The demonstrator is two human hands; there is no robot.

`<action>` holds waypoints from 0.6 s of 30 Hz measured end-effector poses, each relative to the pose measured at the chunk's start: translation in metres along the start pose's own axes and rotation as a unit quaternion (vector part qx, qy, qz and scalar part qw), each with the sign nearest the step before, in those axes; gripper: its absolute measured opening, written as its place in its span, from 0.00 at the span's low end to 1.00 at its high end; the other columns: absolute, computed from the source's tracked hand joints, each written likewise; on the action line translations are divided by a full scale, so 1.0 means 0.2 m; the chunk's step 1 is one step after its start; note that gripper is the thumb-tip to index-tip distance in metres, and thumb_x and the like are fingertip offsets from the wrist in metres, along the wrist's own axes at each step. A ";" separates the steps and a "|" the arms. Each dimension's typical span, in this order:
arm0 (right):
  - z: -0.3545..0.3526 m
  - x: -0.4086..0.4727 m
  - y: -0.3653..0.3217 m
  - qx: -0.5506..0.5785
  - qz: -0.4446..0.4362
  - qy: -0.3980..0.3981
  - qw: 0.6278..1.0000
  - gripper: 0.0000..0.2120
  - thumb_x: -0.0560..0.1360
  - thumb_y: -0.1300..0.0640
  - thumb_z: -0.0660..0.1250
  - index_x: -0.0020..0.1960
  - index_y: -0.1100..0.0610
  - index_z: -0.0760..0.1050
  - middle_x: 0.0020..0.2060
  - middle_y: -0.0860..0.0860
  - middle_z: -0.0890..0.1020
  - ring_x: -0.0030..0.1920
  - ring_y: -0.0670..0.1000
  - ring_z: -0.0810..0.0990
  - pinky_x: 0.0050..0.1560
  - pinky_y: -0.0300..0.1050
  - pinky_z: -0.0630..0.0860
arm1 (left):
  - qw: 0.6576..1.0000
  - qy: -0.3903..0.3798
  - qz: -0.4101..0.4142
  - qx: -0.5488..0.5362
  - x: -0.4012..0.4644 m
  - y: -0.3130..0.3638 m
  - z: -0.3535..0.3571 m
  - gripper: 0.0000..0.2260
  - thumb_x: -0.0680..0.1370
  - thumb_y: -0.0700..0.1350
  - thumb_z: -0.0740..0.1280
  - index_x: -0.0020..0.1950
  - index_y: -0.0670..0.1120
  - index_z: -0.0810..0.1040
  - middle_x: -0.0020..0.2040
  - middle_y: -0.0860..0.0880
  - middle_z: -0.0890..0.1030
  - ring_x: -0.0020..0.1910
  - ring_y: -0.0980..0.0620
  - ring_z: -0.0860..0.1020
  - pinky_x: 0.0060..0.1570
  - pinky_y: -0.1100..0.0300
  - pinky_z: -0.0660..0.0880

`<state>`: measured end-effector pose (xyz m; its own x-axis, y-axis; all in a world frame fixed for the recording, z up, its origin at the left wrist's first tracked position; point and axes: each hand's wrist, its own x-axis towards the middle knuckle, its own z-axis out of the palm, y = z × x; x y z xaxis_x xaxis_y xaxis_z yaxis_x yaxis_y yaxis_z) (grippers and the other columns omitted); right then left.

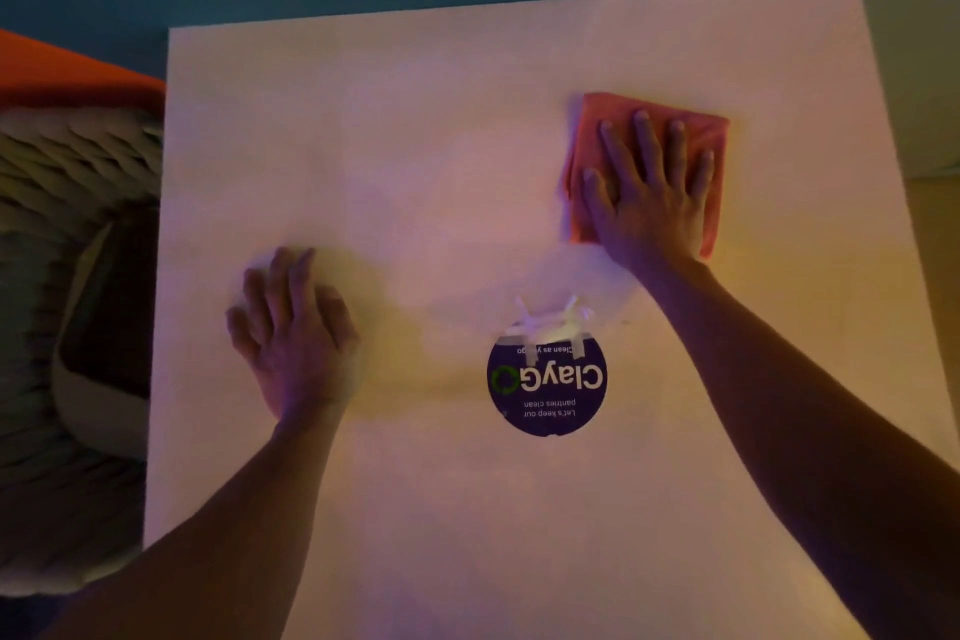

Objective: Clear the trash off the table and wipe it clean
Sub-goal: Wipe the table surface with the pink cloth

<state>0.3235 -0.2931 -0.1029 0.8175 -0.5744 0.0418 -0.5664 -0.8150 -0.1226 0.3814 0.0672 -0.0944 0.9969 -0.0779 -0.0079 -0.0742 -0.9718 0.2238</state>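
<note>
Cloth (pixel 696 135), soft, pink, folded square, is lying near the smooth white table's (pixel 415 120) far right corner; your right hand (pixel 649 192) is pressing it flat-fingered, left hand (pixel 296 327) resting relaxed, gripping nothing.

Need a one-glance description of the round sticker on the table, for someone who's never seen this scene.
Start at the pale square table filling the view. Between the two forearms, nearer the right hand, which presses a pink cloth, lies the round sticker. It is the only dark thing on the tabletop: a purple disc with white "ClayGo" lettering, upside down from here, its far edge peeled and ragged.
</note>
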 end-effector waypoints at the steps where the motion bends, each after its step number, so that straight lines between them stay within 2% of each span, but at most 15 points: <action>1: 0.00 0.04 0.01 0.002 0.001 -0.002 1.000 0.27 0.80 0.37 0.49 0.78 0.41 0.56 0.79 0.49 0.58 0.79 0.60 0.54 0.75 0.67 0.49 | 1.000 0.001 -0.001 0.000 0.00 0.00 0.00 0.22 0.82 0.49 0.58 0.77 0.55 0.61 0.79 0.53 0.60 0.80 0.44 0.55 0.76 0.40 0.51; 8: -0.02 -0.11 0.07 -0.008 0.017 0.008 1.000 0.27 0.82 0.38 0.48 0.78 0.42 0.57 0.79 0.49 0.58 0.79 0.59 0.55 0.76 0.65 0.50 | 1.000 0.005 -0.005 -0.007 0.00 -0.01 0.01 0.22 0.82 0.50 0.58 0.77 0.56 0.62 0.79 0.53 0.61 0.80 0.44 0.55 0.76 0.40 0.50; 14: -0.05 -0.57 0.20 -0.025 0.065 0.017 0.997 0.26 0.83 0.39 0.47 0.79 0.44 0.57 0.79 0.50 0.58 0.79 0.59 0.55 0.75 0.65 0.52 | 1.000 0.002 -0.005 -0.011 0.01 -0.01 0.02 0.23 0.80 0.50 0.58 0.77 0.56 0.62 0.79 0.54 0.60 0.80 0.45 0.54 0.76 0.39 0.48; 18: -0.05 -0.92 0.16 -0.035 0.094 0.004 0.995 0.26 0.83 0.40 0.48 0.79 0.45 0.55 0.79 0.50 0.57 0.79 0.59 0.54 0.75 0.65 0.51 | 1.000 -0.002 -0.004 -0.021 0.00 -0.01 0.01 0.24 0.80 0.51 0.56 0.77 0.56 0.62 0.80 0.54 0.60 0.80 0.45 0.53 0.76 0.39 0.48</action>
<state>0.1543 -0.2138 -0.1044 0.6956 -0.7178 0.0316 -0.7156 -0.6960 -0.0592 0.3822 0.0687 -0.0963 0.9973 -0.0717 -0.0133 -0.0656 -0.9620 0.2650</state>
